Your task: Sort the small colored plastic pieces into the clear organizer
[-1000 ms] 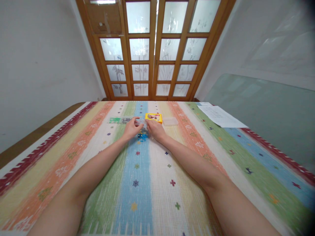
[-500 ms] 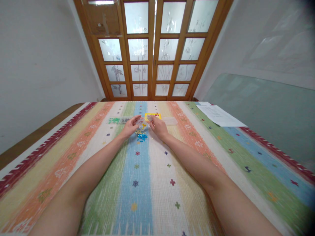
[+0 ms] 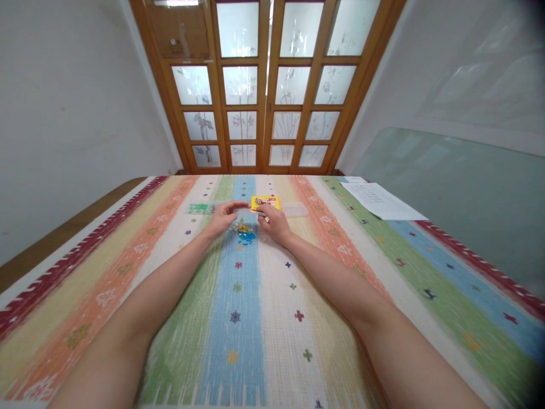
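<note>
My left hand [image 3: 223,217] is above the table with its fingers stretched to the right, thumb apart and fingertips at the edge of a small clear plastic case [image 3: 257,213]. Pinched between thumb and fingers, that case is in my right hand [image 3: 276,223], which covers part of it. Small yellow pieces [image 3: 242,228] lie in a loose pile below and between the hands. Blue pieces [image 3: 246,237] lie just nearer to me, touching the yellow ones. Behind my right hand is a yellow box [image 3: 264,201] with a printed top.
A long clear tray holding green pieces [image 3: 198,208] extends behind my left hand. Another clear compartment [image 3: 296,210] shows right of my right hand. Paper sheets [image 3: 378,200] lie at the far right on the striped tablecloth [image 3: 238,341]. Wood-framed glass doors [image 3: 264,113] stand beyond.
The tilted clear case with yellow pieces has left my left hand's grip. More yellow pieces now lie on the pile, and my right hand has lowered slightly at the yellow box.
</note>
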`<state>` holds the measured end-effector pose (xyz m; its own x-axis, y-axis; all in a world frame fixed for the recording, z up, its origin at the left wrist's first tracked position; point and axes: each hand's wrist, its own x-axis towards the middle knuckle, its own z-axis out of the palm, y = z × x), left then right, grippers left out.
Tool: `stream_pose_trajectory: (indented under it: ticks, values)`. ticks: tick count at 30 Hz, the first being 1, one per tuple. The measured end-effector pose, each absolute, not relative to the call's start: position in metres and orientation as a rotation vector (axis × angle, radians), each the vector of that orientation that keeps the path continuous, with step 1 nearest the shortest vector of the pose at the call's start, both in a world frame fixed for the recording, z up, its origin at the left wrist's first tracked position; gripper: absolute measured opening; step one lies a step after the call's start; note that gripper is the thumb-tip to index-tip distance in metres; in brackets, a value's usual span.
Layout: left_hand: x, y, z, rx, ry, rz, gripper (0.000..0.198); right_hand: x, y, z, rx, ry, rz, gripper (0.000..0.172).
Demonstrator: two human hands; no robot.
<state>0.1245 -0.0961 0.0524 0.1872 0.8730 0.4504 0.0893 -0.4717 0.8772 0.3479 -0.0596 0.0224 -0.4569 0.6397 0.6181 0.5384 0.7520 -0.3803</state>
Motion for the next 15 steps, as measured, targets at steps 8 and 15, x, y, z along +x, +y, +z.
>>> stream_pose_trajectory:
  ticks: [8, 15]
  values:
    - [0.123, -0.086, 0.045, 1.655, 0.95, 1.396, 0.05, 0.349, -0.058, 0.021, -0.928, -2.074, 0.124, 0.033]
    - [0.124, -0.074, 0.03, 1.658, 1.041, 1.368, 0.043, 0.345, -0.06, 0.023, -0.989, -2.049, 0.162, 0.04]
